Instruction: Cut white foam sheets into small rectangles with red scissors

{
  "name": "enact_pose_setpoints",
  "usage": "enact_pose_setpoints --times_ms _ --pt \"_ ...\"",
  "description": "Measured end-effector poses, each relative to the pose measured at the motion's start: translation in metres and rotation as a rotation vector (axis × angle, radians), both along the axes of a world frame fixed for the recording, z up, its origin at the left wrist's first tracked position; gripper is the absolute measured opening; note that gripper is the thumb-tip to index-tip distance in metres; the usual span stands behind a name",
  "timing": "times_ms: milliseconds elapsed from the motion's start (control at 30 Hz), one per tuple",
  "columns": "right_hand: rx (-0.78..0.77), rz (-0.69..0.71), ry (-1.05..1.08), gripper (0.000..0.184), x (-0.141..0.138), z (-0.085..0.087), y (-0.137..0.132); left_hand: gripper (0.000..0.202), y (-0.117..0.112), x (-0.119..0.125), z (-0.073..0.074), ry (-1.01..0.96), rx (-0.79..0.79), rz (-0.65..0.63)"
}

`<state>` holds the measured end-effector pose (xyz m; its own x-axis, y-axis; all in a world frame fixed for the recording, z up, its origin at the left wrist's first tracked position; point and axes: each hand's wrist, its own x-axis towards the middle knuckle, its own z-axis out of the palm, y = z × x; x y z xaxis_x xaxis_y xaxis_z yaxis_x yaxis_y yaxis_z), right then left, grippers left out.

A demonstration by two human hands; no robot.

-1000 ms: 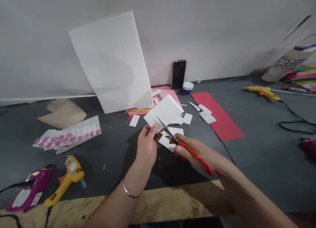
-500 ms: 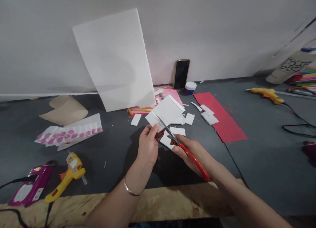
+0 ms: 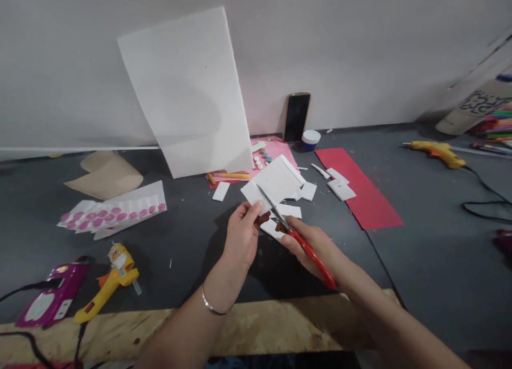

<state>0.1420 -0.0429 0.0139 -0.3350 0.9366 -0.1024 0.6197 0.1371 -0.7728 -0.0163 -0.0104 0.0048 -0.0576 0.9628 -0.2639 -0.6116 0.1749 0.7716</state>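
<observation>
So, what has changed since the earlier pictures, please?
The red-handled scissors in the right hand swung a little, handles turning more downward; the left hand keeps holding the white foam piece. The yellow glue gun and phone stayed put, shifting only with the view.

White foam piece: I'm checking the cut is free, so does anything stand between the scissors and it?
Nothing visible does. The scissors, held in the right hand, have their blades on the white foam piece, which the left hand grips.
</observation>
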Motion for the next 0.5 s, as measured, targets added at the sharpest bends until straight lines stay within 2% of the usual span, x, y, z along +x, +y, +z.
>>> enact_pose_setpoints --times_ms 167,333,500 --pt "-0.034 0.014 0.020 0.035 0.0033 -0.0004 0.0014 0.022 -0.0015 0.0009 -0.0026 0.038 -0.003 -0.025" --pt "0.017 -0.007 0.006 0.039 0.0057 -0.0007 0.0004 0.024 -0.0029 0.0043 -0.0016 0.033 -0.006 -0.018" --pt "-0.001 -0.035 0.024 0.044 0.0055 -0.0002 -0.0015 0.026 -0.0036 0.0054 0.0005 0.013 -0.009 -0.014"
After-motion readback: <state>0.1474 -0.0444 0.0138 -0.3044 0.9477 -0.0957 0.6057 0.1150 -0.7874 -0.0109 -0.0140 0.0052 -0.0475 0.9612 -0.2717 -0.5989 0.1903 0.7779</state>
